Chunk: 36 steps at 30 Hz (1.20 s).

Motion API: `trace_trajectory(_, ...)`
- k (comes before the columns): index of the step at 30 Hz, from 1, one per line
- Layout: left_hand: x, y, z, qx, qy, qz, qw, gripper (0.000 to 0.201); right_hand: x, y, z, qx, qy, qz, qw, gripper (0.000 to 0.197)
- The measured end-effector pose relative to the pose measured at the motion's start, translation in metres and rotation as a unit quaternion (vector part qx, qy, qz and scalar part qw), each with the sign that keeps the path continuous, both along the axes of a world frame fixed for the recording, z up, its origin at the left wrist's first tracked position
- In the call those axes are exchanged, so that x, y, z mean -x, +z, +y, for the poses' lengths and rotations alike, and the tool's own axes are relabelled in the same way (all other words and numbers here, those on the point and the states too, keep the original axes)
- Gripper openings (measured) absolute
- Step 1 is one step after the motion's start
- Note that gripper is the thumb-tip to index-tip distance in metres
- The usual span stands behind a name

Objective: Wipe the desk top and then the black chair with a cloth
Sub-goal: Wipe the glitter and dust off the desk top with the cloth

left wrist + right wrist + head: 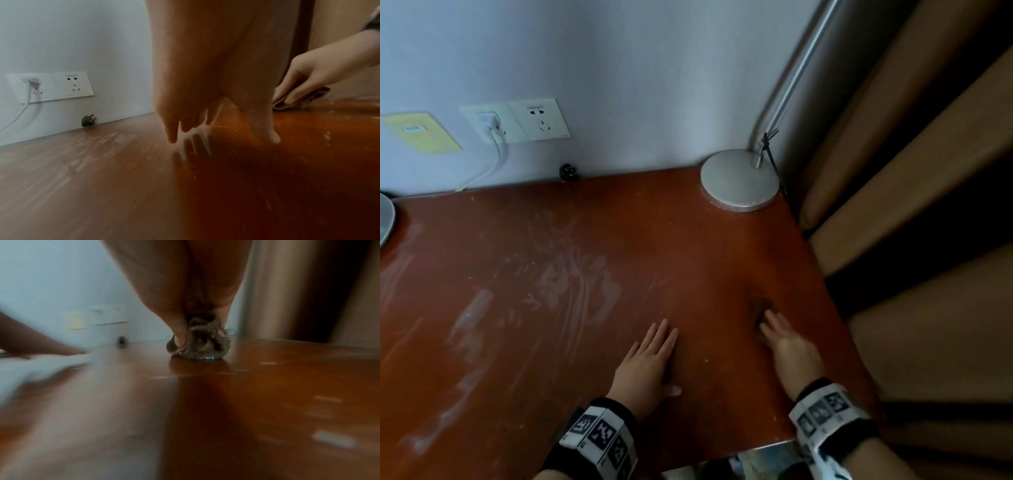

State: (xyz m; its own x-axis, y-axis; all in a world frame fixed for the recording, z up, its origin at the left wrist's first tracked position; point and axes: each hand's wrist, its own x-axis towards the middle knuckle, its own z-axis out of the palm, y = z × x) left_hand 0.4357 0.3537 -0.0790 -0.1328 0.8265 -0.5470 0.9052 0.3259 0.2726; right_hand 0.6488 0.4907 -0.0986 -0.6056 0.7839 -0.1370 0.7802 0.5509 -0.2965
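The reddish-brown desk top [551, 240] carries pale dusty smears on its left half. My left hand [654, 353] lies flat on it near the front edge, with straight fingers [172, 129] touching the wood. To its right, my right hand [784, 339] presses a small brown cloth [760, 305] onto the desk near the right edge. In the right wrist view the cloth [201, 344] is bunched between thumb and fingers. The left wrist view shows the right hand [308, 78] on top of the cloth [302, 100]. No black chair is in view.
A round metal lamp base [739, 180] with a slanted pole [801, 68] stands in the back right corner. Wall sockets [539, 120], a plugged-in white charger [493, 126] and a loose black plug [568, 172] line the back wall. Tan curtains [911, 205] hang beside the desk's right edge.
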Motion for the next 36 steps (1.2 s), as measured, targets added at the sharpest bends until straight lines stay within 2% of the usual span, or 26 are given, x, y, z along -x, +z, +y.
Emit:
trace_trajectory(3, -0.005, -0.003, -0.014, 0.003, -0.013, 0.007, 1.0, 0.099, -0.031, 0.008, 0.005, 0.044, -0.114, -0.008, 0.992, 0.045)
trace_trajectory(5, -0.008, -0.004, -0.02, -0.01, -0.006, 0.005, 1.0, 0.1, -0.012, 0.01, -0.018, 0.005, -0.125, 0.022, 0.992, 0.044)
trace_trajectory(7, -0.009, -0.002, -0.027, -0.03, 0.01, -0.001, 0.999, 0.106, 0.026, 0.01, -0.057, 0.044, -0.041, 0.045, 0.997, 0.046)
trace_trajectory(9, -0.007, -0.002, -0.036, -0.054, 0.026, -0.005, 0.998, 0.114, 0.066, 0.002, -0.113, 0.07, 0.108, 0.056, 0.99, 0.045)
trace_trajectory(11, -0.005, -0.002, -0.045, -0.062, 0.037, -0.012, 0.997, 0.12, 0.085, -0.007, -0.149, 0.047, 0.164, 0.086, 0.982, 0.046)
trace_trajectory(12, -0.004, -0.002, -0.05, -0.056, 0.042, -0.013, 0.997, 0.122, 0.081, -0.005, -0.151, 0.047, 0.141, 0.095, 0.984, 0.044)
trace_trajectory(14, -0.002, 0.0, -0.059, -0.046, 0.048, -0.016, 0.998, 0.122, 0.051, -0.003, -0.128, -0.033, 0.042, 0.102, 0.993, 0.051)
trace_trajectory(16, -0.004, -0.001, -0.065, -0.054, 0.041, -0.021, 0.997, 0.118, 0.002, 0.003, -0.09, -0.007, -0.071, 0.037, 0.997, 0.059)
trace_trajectory(18, -0.007, -0.002, -0.069, -0.065, 0.03, -0.023, 0.997, 0.114, -0.043, 0.013, -0.057, -0.009, -0.158, -0.011, 0.987, 0.057)
trace_trajectory(20, -0.012, -0.003, -0.071, -0.071, 0.018, -0.025, 0.997, 0.108, -0.058, 0.005, -0.054, -0.016, -0.176, -0.08, 0.981, 0.051)
trace_trajectory(21, -0.014, -0.003, -0.071, -0.074, 0.012, -0.027, 0.997, 0.106, -0.049, 0.001, -0.057, -0.02, -0.165, -0.068, 0.984, 0.05)
trace_trajectory(22, -0.017, -0.004, -0.07, -0.076, 0.008, -0.028, 0.997, 0.105, -0.033, 0.001, -0.066, 0.008, -0.131, -0.043, 0.99, 0.049)
trace_trajectory(23, -0.019, -0.005, -0.068, -0.077, 0.004, -0.03, 0.997, 0.104, -0.008, -0.006, -0.074, 0.089, -0.067, -0.009, 0.994, 0.045)
trace_trajectory(24, -0.021, -0.006, -0.066, -0.077, -0.001, -0.031, 0.997, 0.104, 0.01, -0.014, -0.077, 0.189, -0.033, 0.005, 0.981, 0.04)
trace_trajectory(25, -0.023, -0.007, -0.063, -0.077, -0.007, -0.031, 0.997, 0.104, 0.021, -0.015, -0.084, 0.272, 0.043, -0.009, 0.961, 0.041)
trace_trajectory(26, -0.025, -0.008, -0.061, -0.078, -0.015, -0.031, 0.996, 0.104, 0.021, -0.014, -0.094, 0.307, 0.06, 0.048, 0.949, 0.05)
trace_trajectory(27, -0.026, -0.008, -0.058, -0.077, -0.021, -0.031, 0.996, 0.105, 0.011, -0.014, -0.102, 0.263, 0.077, 0.079, 0.958, 0.057)
trace_trajectory(28, -0.028, -0.008, -0.056, -0.073, -0.025, -0.032, 0.996, 0.105, -0.005, -0.016, -0.104, 0.147, 0.074, -0.009, 0.986, 0.053)
trace_trajectory(29, -0.028, -0.008, -0.054, -0.068, -0.027, -0.034, 0.997, 0.104, -0.034, -0.029, -0.112, 0.072, 0.023, -0.004, 0.997, 0.05)
trace_trajectory(30, -0.029, -0.008, -0.052, -0.061, -0.029, -0.035, 0.997, 0.104, -0.058, -0.034, -0.118, 0.04, -0.029, 0.028, 0.998, 0.053)
trace_trajectory(31, -0.029, -0.007, -0.052, -0.057, -0.03, -0.037, 0.997, 0.103, -0.076, -0.023, -0.122, 0.088, -0.078, 0.095, 0.988, 0.055)
trace_trajectory(32, -0.029, -0.007, -0.051, -0.055, -0.03, -0.036, 0.997, 0.102, -0.098, -0.018, -0.109, 0.041, -0.112, 0.109, 0.987, 0.06)
trace_trajectory(33, -0.029, -0.007, -0.051, -0.055, -0.031, -0.034, 0.997, 0.101, -0.116, -0.019, -0.088, -0.028, -0.156, 0.083, 0.984, 0.062)
trace_trajectory(34, -0.03, -0.007, -0.051, -0.053, -0.033, -0.033, 0.998, 0.1, -0.126, -0.01, -0.069, -0.058, -0.219, 0.052, 0.973, 0.057)
trace_trajectory(35, -0.03, -0.006, -0.05, -0.049, -0.034, -0.032, 0.998, 0.1, -0.127, -0.001, -0.059, -0.033, -0.277, 0.06, 0.958, 0.05)
trace_trajectory(36, -0.03, -0.006, -0.049, -0.045, -0.033, -0.032, 0.998, 0.101, -0.12, 0.0, -0.056, -0.04, -0.279, 0.12, 0.952, 0.043)
